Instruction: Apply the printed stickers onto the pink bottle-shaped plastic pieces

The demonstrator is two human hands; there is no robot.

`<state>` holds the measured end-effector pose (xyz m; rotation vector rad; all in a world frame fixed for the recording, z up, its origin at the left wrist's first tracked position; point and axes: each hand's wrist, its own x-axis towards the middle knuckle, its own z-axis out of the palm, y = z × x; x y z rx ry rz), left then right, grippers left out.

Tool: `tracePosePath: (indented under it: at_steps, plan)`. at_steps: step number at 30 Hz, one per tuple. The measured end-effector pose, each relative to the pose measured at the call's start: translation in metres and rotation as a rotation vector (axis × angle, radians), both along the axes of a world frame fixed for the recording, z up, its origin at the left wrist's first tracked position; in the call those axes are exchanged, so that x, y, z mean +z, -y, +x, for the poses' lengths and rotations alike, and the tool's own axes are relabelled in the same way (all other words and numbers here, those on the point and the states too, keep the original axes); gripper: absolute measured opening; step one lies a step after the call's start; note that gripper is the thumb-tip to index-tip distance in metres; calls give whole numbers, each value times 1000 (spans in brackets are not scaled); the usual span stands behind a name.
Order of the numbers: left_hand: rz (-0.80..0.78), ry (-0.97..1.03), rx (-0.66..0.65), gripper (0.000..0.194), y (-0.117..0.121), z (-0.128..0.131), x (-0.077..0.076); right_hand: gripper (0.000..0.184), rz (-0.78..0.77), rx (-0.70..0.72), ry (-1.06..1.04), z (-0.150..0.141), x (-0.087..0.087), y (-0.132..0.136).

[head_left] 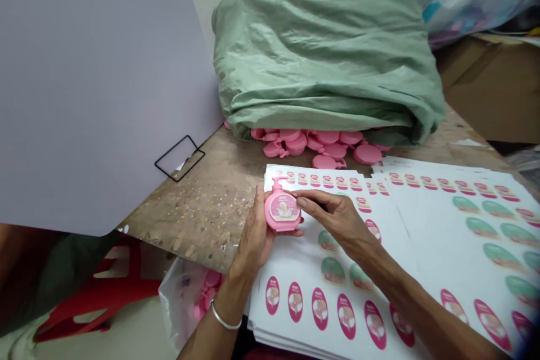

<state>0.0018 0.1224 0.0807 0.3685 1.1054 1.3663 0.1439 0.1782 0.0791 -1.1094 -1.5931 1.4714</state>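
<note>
A small pink toy pump bottle [283,211] with an oval label on its front rests upright in my left hand [258,230], whose fingers wrap behind and under it. My right hand [333,211] reaches in from the right, with thumb and forefinger pinched together at the upper right edge of the label. Beneath both hands lie stacked white sticker sheets [304,259], printed with pink ovals, green ovals and small red-and-pink labels. Whether the right fingertips hold a bit of the label cannot be seen.
A large green sack [329,50] stands behind, with several pink bottles [333,149] spilling out below it. A black wire frame [179,158] is near the pale board [93,90] at left. A plastic bag [181,298] with pink pieces hangs below the table edge, near a red chair [109,287].
</note>
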Motion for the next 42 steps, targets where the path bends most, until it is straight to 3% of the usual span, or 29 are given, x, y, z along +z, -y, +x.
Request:
tracePosePath:
  at_steps: [42]
  plan:
    - [44, -11, 13, 57, 1, -3, 11, 32, 71, 19, 57, -6, 10, 0]
